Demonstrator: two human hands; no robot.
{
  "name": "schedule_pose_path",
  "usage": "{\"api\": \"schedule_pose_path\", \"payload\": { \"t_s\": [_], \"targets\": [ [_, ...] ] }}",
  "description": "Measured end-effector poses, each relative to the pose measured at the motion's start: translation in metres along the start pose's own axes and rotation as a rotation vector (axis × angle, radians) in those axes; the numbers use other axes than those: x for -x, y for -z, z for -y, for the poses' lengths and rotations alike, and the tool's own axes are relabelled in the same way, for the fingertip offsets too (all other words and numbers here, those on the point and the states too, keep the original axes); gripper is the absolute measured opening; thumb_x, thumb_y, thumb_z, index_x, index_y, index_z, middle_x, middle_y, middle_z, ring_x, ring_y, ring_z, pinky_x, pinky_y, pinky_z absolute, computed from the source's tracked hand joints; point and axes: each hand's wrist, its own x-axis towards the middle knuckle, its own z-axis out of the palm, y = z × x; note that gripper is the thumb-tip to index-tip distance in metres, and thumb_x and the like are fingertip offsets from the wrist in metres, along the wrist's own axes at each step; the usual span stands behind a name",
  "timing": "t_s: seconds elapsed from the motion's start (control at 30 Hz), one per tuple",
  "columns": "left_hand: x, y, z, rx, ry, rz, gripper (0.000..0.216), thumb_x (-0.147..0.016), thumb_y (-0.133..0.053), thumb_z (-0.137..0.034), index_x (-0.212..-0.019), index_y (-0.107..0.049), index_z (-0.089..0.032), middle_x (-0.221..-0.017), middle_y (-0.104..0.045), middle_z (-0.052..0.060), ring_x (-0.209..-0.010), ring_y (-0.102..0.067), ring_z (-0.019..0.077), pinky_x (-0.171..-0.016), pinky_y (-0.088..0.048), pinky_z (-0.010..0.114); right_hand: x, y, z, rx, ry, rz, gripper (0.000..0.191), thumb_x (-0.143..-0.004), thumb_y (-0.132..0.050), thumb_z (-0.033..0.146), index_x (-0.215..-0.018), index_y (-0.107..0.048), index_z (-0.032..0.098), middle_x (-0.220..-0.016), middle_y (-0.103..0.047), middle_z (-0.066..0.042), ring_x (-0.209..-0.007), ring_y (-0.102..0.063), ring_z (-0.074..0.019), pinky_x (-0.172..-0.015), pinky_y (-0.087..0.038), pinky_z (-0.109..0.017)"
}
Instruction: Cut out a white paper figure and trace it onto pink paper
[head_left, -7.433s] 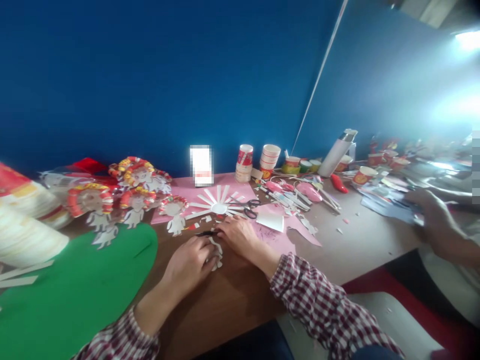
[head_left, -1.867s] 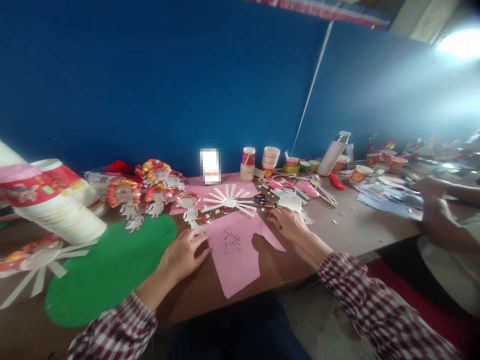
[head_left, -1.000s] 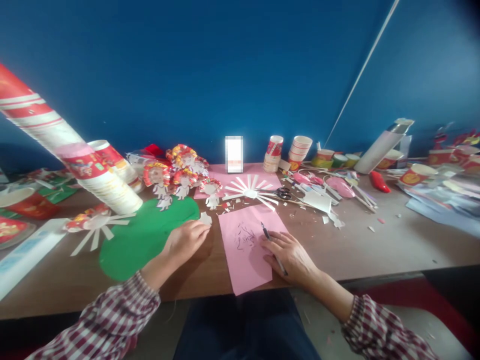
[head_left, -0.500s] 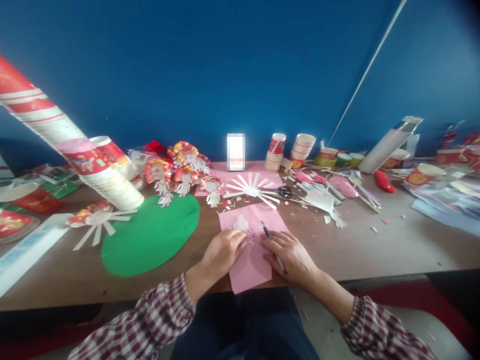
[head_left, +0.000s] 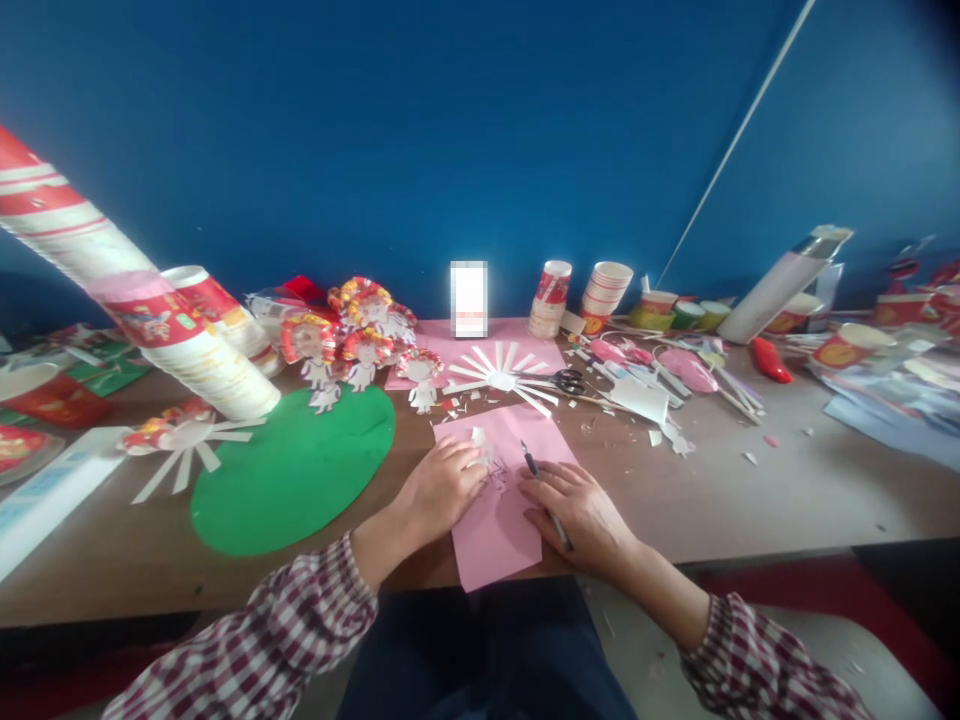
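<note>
A sheet of pink paper [head_left: 499, 555] lies in front of me at the table edge, with dark pen lines drawn near its middle. My left hand [head_left: 448, 480] rests on its left side, fingers closed on a small white paper cutout [head_left: 478, 438]. That cutout looks tilted up, and my fingers cover much of it. On the right side of the sheet, my right hand [head_left: 574, 505] holds a pen [head_left: 531, 462] under its fingers, with the tip pointing away from me.
A green oval sheet [head_left: 300, 480] lies left, beside leaning stacked paper cups [head_left: 202, 355]. Paper dolls [head_left: 364, 360] with red-gold frills stand behind it. Beyond the pink sheet are a white paper fringe [head_left: 501, 381] and scissors [head_left: 568, 380]. Scraps and a white bottle [head_left: 780, 290] are right.
My left hand has shifted slightly left and up, and the white cutout has gone from lying flat to tilted. My right hand and the pen have hardly moved.
</note>
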Motion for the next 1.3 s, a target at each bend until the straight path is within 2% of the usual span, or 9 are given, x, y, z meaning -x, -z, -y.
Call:
{"api": "schedule_pose_path", "payload": {
  "t_s": [0.27,0.6,0.73,0.93,1.03,1.1,1.2,1.27,1.3],
  "targets": [
    [-0.008,-0.008,-0.004,0.073,0.052,0.017,0.027,-0.089,-0.042,-0.025,-0.107,-0.059,-0.016,-0.111,-0.062,0.011,-0.109,-0.053,0.0223,-0.096,-0.039,0.042,0.000,0.000,0.000,0.005,0.006,0.001,0.027,-0.085,-0.050,0.027,-0.110,-0.059,0.020,-0.116,-0.062,-0.009,-0.116,-0.049,-0.0238,-0.097,-0.037,-0.040],
    [-0.011,-0.006,-0.006,0.097,0.119,-0.003,0.024,-0.089,-0.041,-0.026,-0.101,-0.061,-0.017,-0.103,-0.063,0.009,-0.101,-0.055,0.0223,-0.089,-0.043,0.039,-0.001,0.000,0.002,0.052,-0.015,0.041,0.027,-0.088,-0.048,0.029,-0.113,-0.057,0.023,-0.119,-0.061,-0.007,-0.117,-0.049,-0.0247,-0.098,-0.033,-0.043],
    [-0.010,-0.007,-0.003,0.123,0.115,-0.010,0.022,-0.089,-0.041,-0.023,-0.098,-0.060,-0.018,-0.095,-0.064,0.008,-0.099,-0.056,0.0214,-0.088,-0.043,0.039,-0.003,0.000,0.004,0.078,-0.003,0.049,0.027,-0.087,-0.050,0.028,-0.112,-0.058,0.024,-0.116,-0.063,-0.007,-0.114,-0.051,-0.0251,-0.097,-0.035,-0.043],
    [-0.007,-0.013,-0.002,0.093,0.108,-0.028,0.021,-0.087,-0.043,-0.022,-0.099,-0.059,-0.018,-0.097,-0.063,0.009,-0.099,-0.055,0.0227,-0.086,-0.045,0.039,-0.008,0.004,0.001,0.071,0.042,0.095,0.029,-0.086,-0.051,0.029,-0.114,-0.057,0.022,-0.116,-0.062,-0.009,-0.112,-0.053,-0.0252,-0.094,-0.039,-0.041],
    [-0.005,-0.016,-0.002,0.083,0.110,-0.021,0.020,-0.086,-0.045,-0.019,-0.101,-0.058,-0.018,-0.100,-0.061,0.009,-0.100,-0.054,0.0233,-0.085,-0.046,0.039,-0.015,0.016,-0.002,0.006,0.057,0.164,0.032,-0.086,-0.052,0.028,-0.117,-0.055,0.022,-0.113,-0.063,-0.009,-0.110,-0.054,-0.0251,-0.092,-0.042,-0.040],
    [-0.004,-0.017,-0.002,0.089,0.115,-0.010,0.020,-0.084,-0.048,-0.020,-0.102,-0.056,-0.018,-0.100,-0.061,0.009,-0.100,-0.054,0.0238,-0.084,-0.046,0.039,-0.021,0.028,-0.003,-0.079,0.028,0.184,0.032,-0.087,-0.048,0.024,-0.119,-0.054,0.021,-0.107,-0.065,-0.009,-0.101,-0.058,-0.0231,-0.088,-0.044,-0.038],
    [-0.005,-0.015,-0.002,0.125,0.146,0.015,0.023,-0.083,-0.050,-0.023,-0.106,-0.054,-0.019,-0.099,-0.059,0.009,-0.097,-0.053,0.0237,-0.083,-0.046,0.039,-0.036,0.039,-0.003,-0.292,-0.003,0.071,0.034,-0.089,-0.041,0.020,-0.121,-0.053,0.022,-0.109,-0.064,-0.009,-0.101,-0.059,-0.0217,-0.087,-0.046,-0.037],
    [-0.006,-0.013,-0.002,0.147,0.159,0.045,0.025,-0.083,-0.049,-0.023,-0.108,-0.053,-0.020,-0.099,-0.059,0.008,-0.096,-0.053,0.0234,-0.082,-0.046,0.040,-0.047,0.036,-0.004,-0.507,-0.096,-0.050,0.030,-0.091,-0.041,0.022,-0.118,-0.055,0.023,-0.108,-0.065,-0.007,-0.101,-0.059,-0.0196,-0.089,-0.047,-0.035],
    [-0.007,-0.012,-0.002,0.152,0.162,0.060,0.025,-0.083,-0.049,-0.023,-0.108,-0.053,-0.020,-0.099,-0.058,0.008,-0.095,-0.052,0.0233,-0.082,-0.046,0.040,-0.053,0.031,-0.005,-0.540,-0.123,-0.078,0.032,-0.092,-0.039,0.024,-0.121,-0.052,0.022,-0.103,-0.067,-0.007,-0.098,-0.061,-0.0180,-0.086,-0.049,-0.033]
  ]
}}
